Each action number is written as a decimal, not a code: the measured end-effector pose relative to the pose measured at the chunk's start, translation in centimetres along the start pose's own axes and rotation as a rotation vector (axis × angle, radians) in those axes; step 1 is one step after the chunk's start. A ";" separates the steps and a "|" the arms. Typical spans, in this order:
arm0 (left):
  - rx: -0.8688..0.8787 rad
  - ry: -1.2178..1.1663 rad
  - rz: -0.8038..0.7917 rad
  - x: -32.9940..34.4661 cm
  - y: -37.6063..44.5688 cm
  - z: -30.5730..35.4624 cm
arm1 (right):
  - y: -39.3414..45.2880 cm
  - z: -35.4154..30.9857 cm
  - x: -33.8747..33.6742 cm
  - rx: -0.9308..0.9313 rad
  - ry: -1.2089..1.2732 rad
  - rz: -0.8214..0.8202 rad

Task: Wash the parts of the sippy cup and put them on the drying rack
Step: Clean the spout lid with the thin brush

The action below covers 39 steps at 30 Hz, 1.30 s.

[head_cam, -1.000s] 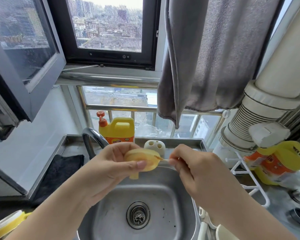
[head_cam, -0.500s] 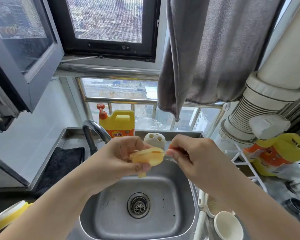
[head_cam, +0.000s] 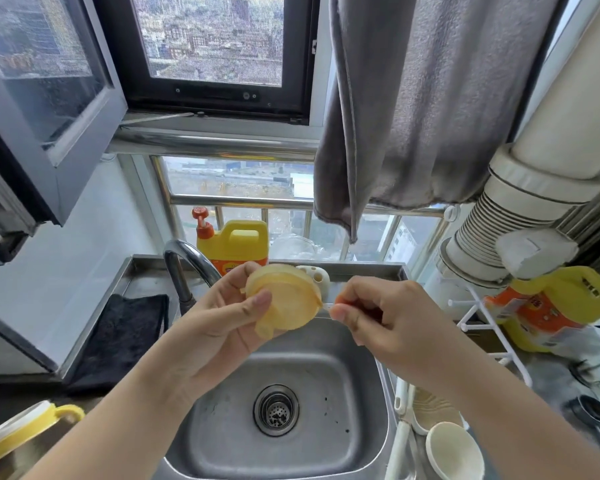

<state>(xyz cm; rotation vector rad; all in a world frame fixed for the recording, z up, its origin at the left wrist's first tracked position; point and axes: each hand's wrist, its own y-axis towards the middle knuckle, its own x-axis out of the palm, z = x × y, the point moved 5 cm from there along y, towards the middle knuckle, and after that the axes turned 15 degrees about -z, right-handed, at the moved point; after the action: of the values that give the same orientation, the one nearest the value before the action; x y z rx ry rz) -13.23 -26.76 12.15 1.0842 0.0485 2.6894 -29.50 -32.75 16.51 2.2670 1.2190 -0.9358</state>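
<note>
My left hand (head_cam: 219, 317) grips a round yellow sippy cup lid (head_cam: 286, 299) above the steel sink (head_cam: 222, 427), thumb on its face. My right hand (head_cam: 378, 317) pinches a thin clear part (head_cam: 326, 305) sticking out of the lid's right edge; whether it is a straw or a seal cannot be told. The cup body with yellow handles (head_cam: 25, 431) stands at the lower left corner. A white drying rack (head_cam: 482, 327) stands right of the sink.
A curved faucet (head_cam: 184, 268) rises behind my left hand. A yellow detergent jug (head_cam: 236, 242) and a white holder (head_cam: 314, 273) sit on the back ledge. White bowls (head_cam: 454, 452) lie right of the sink, a black cloth (head_cam: 125, 334) left. A grey towel (head_cam: 413, 116) hangs above.
My left hand has tilted the lid so its flat face turns toward the camera. My right hand has shifted slightly right, still pinching the thin part. The view has dipped toward the sink.
</note>
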 end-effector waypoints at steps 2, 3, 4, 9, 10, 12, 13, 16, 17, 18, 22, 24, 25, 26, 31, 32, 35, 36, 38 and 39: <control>0.052 -0.123 0.014 0.1 0.3 -0.5 | 0.0 0.0 0.5 0.014 0.018 -0.003; 0.070 -0.164 0.010 0.2 0.5 -0.8 | 0.0 0.1 0.7 0.024 0.026 0.004; 0.074 -0.181 0.002 0.3 0.6 -1.1 | 0.0 0.2 0.8 0.035 0.047 0.019; 0.010 -0.093 -0.007 0.9 0.9 -2.8 | 0.1 0.5 0.4 0.072 0.101 0.102; 0.016 -0.090 0.017 0.7 1.0 -2.7 | 0.0 0.6 0.5 0.076 0.093 0.096; 0.045 -0.124 0.083 0.1 1.2 -2.4 | -0.3 0.7 1.1 0.093 0.084 0.077; 0.055 -0.137 0.108 -0.2 1.2 -2.3 | -0.4 0.8 1.4 0.101 0.086 0.074; 0.026 -0.122 0.108 0.0 1.3 -3.0 | -0.3 1.4 1.2 0.135 0.115 0.128; 0.015 -0.106 0.107 0.1 1.3 -3.4 | -0.2 1.6 1.1 0.149 0.119 0.152; 0.014 -0.093 0.110 0.2 1.3 -3.6 | -0.2 1.8 1.1 0.160 0.118 0.164; 0.049 -0.110 0.211 -0.5 1.2 -3.3 | -0.7 2.0 2.6 0.174 0.130 0.111; 0.035 -0.110 0.232 -0.6 1.4 -3.6 | -0.6 2.5 2.9 0.188 0.157 0.117; 0.023 -0.103 0.226 -0.5 1.4 -3.9 | -0.4 2.9 2.7 0.204 0.173 0.131; 0.012 -0.094 0.216 -0.3 1.4 -4.2 | -0.2 3.3 2.6 0.216 0.189 0.149; 0.036 -0.013 0.276 -0.7 1.5 -4.3 | -0.2 3.7 3.7 0.204 0.199 0.118; 0.046 0.005 0.297 -1.0 1.5 -4.3 | -0.3 3.8 4.2 0.210 0.197 0.101; 0.052 0.070 0.321 -1.6 1.5 -4.9 | -0.3 4.9 4.7 0.257 0.229 0.083; 0.055 0.082 0.339 -2.0 1.4 -5.2 | -0.3 5.1 4.9 0.263 0.225 0.059; 0.061 0.082 0.396 -2.9 1.1 -5.9 | -0.3 5.3 6.1 0.269 0.196 -0.018; 0.058 0.070 0.438 -3.4 0.8 -6.3 | -0.4 5.4 7.0 0.275 0.185 -0.054</control>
<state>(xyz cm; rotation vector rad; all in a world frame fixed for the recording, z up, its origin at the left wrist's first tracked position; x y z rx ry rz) -15.34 -27.93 5.34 1.1275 -0.1127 3.1307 -29.04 -31.82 7.70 2.5974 1.3030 -0.9837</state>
